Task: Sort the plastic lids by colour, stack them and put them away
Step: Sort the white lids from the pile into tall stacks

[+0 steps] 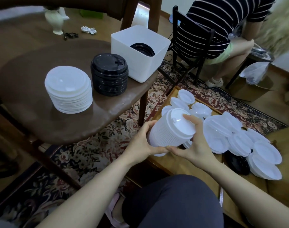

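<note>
White lid stack point(170, 129) tilted toward 1 o'clock, gripped by left hand point(143, 139) and right hand point(193, 142), brown surface point(41, 116) at 10 o'clock bearing white pile point(69, 92), black pile point(109, 74), bin point(140, 50)

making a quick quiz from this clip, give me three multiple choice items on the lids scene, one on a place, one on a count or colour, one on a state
1. Where does the white square plastic bin stand?
A. on the brown table's far right corner
B. on the patterned rug
C. on the black chair

2. How many lid stacks stand on the bare tabletop, outside the bin?
A. one
B. two
C. four

3. How is the tall stack of white plastic lids off the table held?
A. lying loose on the floor
B. pinched by one hand only
C. gripped by both hands, tilted

Answers:
1 A, the bin sits at the table's edge beside the black lid stack.
2 B, one white lid stack and one black.
3 C, the left hand grips its side while the right hand holds its top, and it leans.
</note>
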A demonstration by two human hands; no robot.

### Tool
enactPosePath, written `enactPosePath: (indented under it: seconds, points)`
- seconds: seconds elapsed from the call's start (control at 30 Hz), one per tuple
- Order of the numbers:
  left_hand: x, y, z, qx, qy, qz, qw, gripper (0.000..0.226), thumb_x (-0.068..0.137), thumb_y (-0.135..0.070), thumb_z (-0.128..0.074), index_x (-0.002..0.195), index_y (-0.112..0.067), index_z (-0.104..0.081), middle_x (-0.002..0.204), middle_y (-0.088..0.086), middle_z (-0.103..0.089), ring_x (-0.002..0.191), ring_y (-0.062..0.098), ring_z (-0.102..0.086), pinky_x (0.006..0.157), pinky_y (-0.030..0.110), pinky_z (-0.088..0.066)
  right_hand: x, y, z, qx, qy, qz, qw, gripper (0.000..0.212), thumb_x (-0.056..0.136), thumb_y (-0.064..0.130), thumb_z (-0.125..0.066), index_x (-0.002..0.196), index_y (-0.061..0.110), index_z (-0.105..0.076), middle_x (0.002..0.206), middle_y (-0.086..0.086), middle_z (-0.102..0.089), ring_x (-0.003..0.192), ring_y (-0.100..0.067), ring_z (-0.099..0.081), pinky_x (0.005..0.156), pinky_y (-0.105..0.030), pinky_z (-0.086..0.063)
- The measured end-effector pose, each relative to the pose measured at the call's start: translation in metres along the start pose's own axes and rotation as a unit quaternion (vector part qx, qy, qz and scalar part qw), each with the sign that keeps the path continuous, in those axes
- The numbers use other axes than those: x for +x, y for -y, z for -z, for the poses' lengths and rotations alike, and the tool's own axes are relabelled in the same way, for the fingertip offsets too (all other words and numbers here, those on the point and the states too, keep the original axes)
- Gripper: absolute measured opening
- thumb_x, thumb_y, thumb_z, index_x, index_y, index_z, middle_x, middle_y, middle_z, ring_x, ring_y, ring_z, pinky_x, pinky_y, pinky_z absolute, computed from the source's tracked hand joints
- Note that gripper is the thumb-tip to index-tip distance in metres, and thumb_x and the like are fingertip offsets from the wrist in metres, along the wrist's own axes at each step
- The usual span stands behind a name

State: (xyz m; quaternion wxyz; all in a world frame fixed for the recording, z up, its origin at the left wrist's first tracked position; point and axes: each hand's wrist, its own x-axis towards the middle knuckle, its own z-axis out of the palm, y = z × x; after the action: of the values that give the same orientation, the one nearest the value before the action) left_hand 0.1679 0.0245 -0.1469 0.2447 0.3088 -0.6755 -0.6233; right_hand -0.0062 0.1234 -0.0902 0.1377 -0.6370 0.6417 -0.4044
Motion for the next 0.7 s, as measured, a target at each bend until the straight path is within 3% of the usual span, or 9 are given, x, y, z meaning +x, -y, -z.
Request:
enactPosePath:
  seconds: [0.17, 0.3, 0.7]
  points:
    - [0.001, -0.001, 0.002, 0.001, 0.006, 0.001, 1.000, 0.086, 0.065, -0.021, -0.093, 0.132, -0.037, -0.043, 0.129, -0.025, -0.051, 0.118, -0.017, -0.045, 0.088, 0.001, -0.038, -0.004, 0.002, -0.004, 0.000, -0.015, -0.008, 1.000, 0.090, 0.066, 0.039, -0.081, 0.136, 0.013, -0.030, 0.133, -0.002, -0.035, 0.129, -0.004, -0.036, 0.104, -0.014, -0.032]
    - [0.002, -0.001, 0.003, -0.009, 0.011, 0.007, 1.000, 0.086, 0.063, -0.020, -0.094, 0.129, -0.040, -0.043, 0.130, -0.023, -0.052, 0.119, -0.015, -0.046, 0.089, 0.001, -0.038, 0.003, -0.001, 0.006, -0.013, 0.027, 0.021, 0.999, 0.090, 0.067, 0.036, -0.084, 0.136, 0.014, -0.031, 0.136, 0.005, -0.035, 0.131, -0.010, -0.037, 0.105, -0.021, -0.036]
    - [0.007, -0.001, 0.011, -0.031, 0.040, 0.024, 0.998, 0.083, 0.063, -0.016, -0.094, 0.122, -0.045, -0.044, 0.132, -0.018, -0.054, 0.119, -0.016, -0.046, 0.094, 0.013, -0.041, 0.036, 0.000, 0.031, -0.052, 0.176, 0.062, 0.981, 0.091, 0.067, 0.037, -0.084, 0.139, 0.021, -0.030, 0.145, 0.019, -0.032, 0.137, -0.008, -0.035, 0.109, -0.016, -0.028]
